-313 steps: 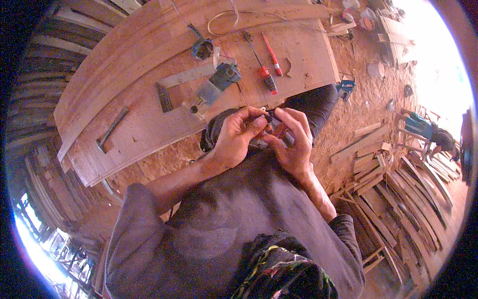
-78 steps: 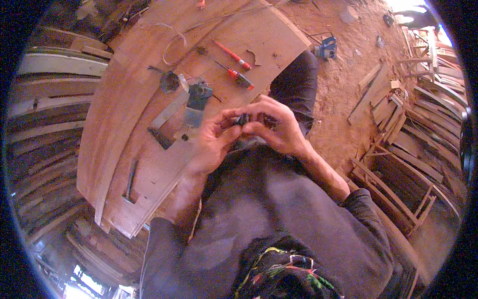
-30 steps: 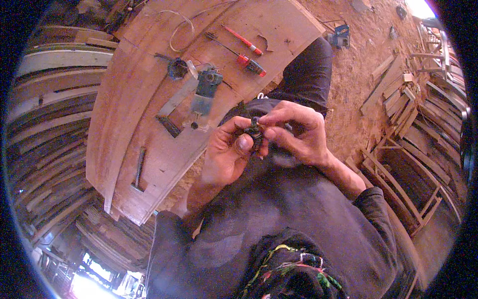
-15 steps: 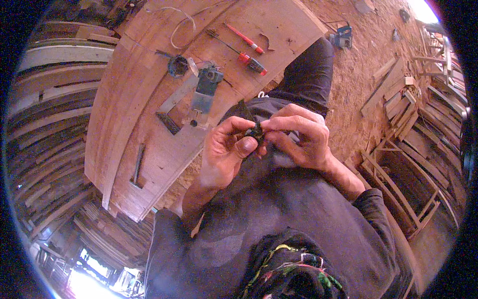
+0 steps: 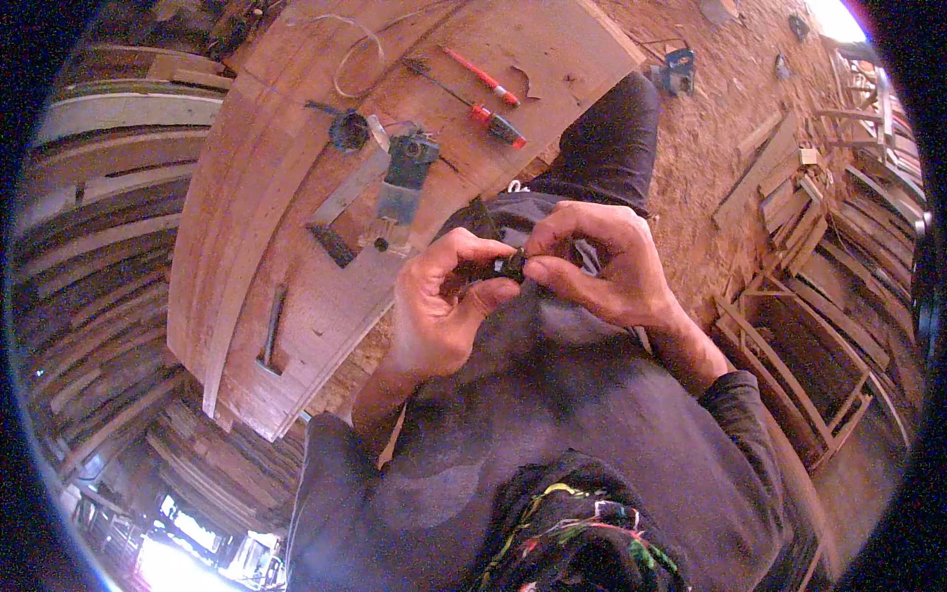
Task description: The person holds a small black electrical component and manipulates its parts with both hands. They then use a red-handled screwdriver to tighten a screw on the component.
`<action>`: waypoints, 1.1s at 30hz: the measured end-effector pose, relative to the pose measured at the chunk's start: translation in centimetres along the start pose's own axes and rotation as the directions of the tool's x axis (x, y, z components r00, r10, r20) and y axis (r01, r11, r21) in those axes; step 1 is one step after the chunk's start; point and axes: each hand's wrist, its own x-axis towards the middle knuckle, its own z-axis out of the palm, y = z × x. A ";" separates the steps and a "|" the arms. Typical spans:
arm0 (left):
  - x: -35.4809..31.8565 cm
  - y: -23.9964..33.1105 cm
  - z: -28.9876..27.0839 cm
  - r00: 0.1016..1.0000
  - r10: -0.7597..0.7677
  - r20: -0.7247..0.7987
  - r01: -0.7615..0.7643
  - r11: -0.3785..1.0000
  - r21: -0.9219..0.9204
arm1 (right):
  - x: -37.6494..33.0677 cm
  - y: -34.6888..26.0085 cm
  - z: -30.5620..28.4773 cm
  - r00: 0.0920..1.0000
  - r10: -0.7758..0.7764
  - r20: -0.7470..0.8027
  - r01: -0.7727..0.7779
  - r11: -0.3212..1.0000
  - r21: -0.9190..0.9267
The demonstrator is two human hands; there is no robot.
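Pinching small dark part: left hand, right hand; markings on blue tool unreadable.

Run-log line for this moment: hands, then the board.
left hand: pinching small dark part | right hand: pinching same part | wooden board: red-and-black screwdriver, square, lying apart from hands

Floor: earthy brown, littered. Table: wooden, broad, reddish-brown. Planks: long, stacked in rows, left side. Boards: piled, lower left. Offcuts: scattered on floor, right. Frame: wooden, lower right. Opening: lower left, white daylight. Glare: upper right.
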 end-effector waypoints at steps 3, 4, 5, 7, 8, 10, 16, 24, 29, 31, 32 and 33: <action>0.3 0.5 -0.2 0.998 0.066 0.019 -0.069 0.978 0.198 | 0.0 -0.7 -0.2 0.995 0.092 0.023 -0.091 0.995 -0.026; 0.4 0.7 -0.3 0.996 0.079 0.033 -0.085 0.965 0.249 | 0.0 -0.8 -0.3 0.993 0.115 0.030 -0.114 0.993 -0.042; 0.5 0.8 -0.4 0.995 0.091 0.048 -0.101 0.949 0.299 | 0.0 -0.8 -0.4 0.993 0.111 0.036 -0.109 0.993 -0.055; 0.7 1.1 -0.6 0.989 0.127 0.075 -0.146 0.914 0.379 | 0.0 -0.9 -0.4 0.993 0.104 0.048 -0.099 0.992 -0.084; 0.8 1.2 -0.7 0.984 0.152 0.089 -0.175 0.896 0.408 | 0.0 -0.7 -0.3 0.997 0.066 0.044 -0.062 0.994 -0.086; 1.0 1.5 -0.8 0.976 0.190 0.105 -0.218 0.865 0.452 | 0.0 0.0 0.1 0.999 -0.011 0.036 0.014 0.996 -0.090; 0.9 1.7 -1.0 0.964 0.260 0.057 -0.248 0.798 0.549 | 0.3 -0.1 2.2 0.994 0.104 -0.030 -0.107 0.980 -0.168; 2.8 -0.9 -1.4 0.929 0.268 -0.256 -0.190 0.938 0.291 | 0.1 -1.0 4.1 0.971 -0.239 0.029 0.239 0.971 -0.027; 2.6 -0.5 -1.7 0.948 0.208 -0.242 -0.262 0.941 -0.215 | 0.7 0.4 3.5 0.951 -0.276 -0.140 0.285 0.957 0.046; 2.5 -0.2 -1.5 0.944 0.219 -0.248 -0.287 0.914 -0.286 | 0.7 0.6 3.2 0.963 -0.201 -0.182 0.223 0.969 0.107; 2.5 -0.2 -1.6 0.947 0.217 -0.236 -0.278 0.923 -0.266 | 0.8 0.5 3.1 0.960 -0.189 -0.206 0.208 0.975 0.073; 2.4 -0.2 -1.7 0.950 0.216 -0.225 -0.269 0.931 -0.245 | 0.9 0.5 3.1 0.956 -0.178 -0.231 0.193 0.980 0.039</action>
